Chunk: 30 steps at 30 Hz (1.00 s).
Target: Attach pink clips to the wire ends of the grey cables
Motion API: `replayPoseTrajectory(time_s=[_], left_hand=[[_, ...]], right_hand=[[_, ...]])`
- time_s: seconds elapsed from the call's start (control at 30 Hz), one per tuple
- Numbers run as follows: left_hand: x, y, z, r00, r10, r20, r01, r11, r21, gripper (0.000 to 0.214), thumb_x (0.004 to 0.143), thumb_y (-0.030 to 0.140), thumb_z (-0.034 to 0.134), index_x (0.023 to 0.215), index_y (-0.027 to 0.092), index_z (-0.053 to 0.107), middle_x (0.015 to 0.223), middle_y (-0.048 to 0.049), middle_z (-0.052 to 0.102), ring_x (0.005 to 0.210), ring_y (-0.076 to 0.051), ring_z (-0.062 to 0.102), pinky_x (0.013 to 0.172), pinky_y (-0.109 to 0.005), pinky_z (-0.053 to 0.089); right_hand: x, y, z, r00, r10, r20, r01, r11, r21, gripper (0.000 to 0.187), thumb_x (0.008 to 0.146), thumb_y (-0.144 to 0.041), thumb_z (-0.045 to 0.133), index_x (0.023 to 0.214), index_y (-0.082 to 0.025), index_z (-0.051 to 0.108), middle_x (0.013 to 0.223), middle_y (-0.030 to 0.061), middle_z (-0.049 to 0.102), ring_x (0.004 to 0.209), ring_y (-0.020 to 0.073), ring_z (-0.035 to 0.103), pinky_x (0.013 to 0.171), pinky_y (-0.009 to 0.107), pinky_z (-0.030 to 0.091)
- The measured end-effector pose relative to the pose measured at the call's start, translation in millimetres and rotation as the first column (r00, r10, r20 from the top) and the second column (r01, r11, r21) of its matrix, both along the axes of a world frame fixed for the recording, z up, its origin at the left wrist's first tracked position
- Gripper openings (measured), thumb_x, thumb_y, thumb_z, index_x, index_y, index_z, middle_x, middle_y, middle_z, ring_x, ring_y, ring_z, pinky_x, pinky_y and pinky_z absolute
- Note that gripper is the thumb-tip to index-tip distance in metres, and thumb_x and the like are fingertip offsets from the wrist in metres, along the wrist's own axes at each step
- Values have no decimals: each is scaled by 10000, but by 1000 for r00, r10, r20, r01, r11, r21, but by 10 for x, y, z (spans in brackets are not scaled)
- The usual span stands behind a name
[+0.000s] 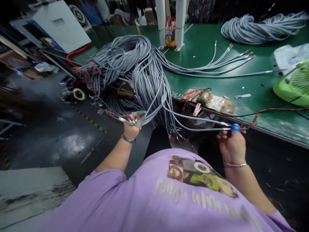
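Observation:
A big bundle of grey cables [154, 77] hangs over the front edge of the green table. My left hand [132, 126] is closed around several cable ends, whose coloured wires stick out to the left. To the right, my right hand [233, 143] pinches the ends of two grey cables [200, 125] that stretch across from the bundle. A blue cover [235, 127] sits on its thumb. Stripped wire tips show just beyond that thumb. Other loose cable ends [178, 137] dangle below the bundle, between my hands.
The green table [205, 87] carries more cable ends pointing right, a grey cable coil [256, 29], a green fan [294, 83] and a taped cardboard piece [212, 102] at its edge. A white post [180, 25] stands behind. At left is a white metal box [61, 24].

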<state>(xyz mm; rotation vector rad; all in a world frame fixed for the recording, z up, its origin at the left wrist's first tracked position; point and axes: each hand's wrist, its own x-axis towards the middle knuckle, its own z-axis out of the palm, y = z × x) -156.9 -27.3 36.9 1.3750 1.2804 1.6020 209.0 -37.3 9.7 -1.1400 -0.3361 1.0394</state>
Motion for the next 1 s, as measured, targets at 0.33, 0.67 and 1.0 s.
replayPoseTrajectory(time_s=[0.33, 0.67, 1.0], left_hand=[[426, 57, 424, 916, -286, 281, 340, 925, -169, 346, 750, 486, 715, 742, 143, 669, 384, 56, 470, 266, -47, 322, 348, -192, 351], [1272, 116, -55, 759, -541, 363, 640, 723, -261, 357, 623, 482, 833, 722, 154, 734, 668, -18, 691, 636, -142, 635, 658, -267, 538], [1087, 122, -197, 751, -601, 272, 658, 649, -383, 446, 678, 574, 760, 733, 135, 708, 688, -32, 674, 654, -140, 613, 694, -291, 519]], right_hand=[[17, -140, -81, 596, 48, 801, -318, 931, 181, 278, 919, -351, 568, 724, -179, 663, 604, 29, 589, 520, 135, 528, 496, 267, 399], [-672, -33, 465, 359, 249, 900, -704, 705, 86, 264, 955, -299, 493, 847, -165, 693, 721, 43, 675, 634, 138, 608, 615, 252, 462], [-831, 73, 197, 436, 407, 803, -629, 776, -52, 319, 946, -370, 492, 966, -179, 746, 815, 51, 746, 703, 180, 680, 635, 267, 496]])
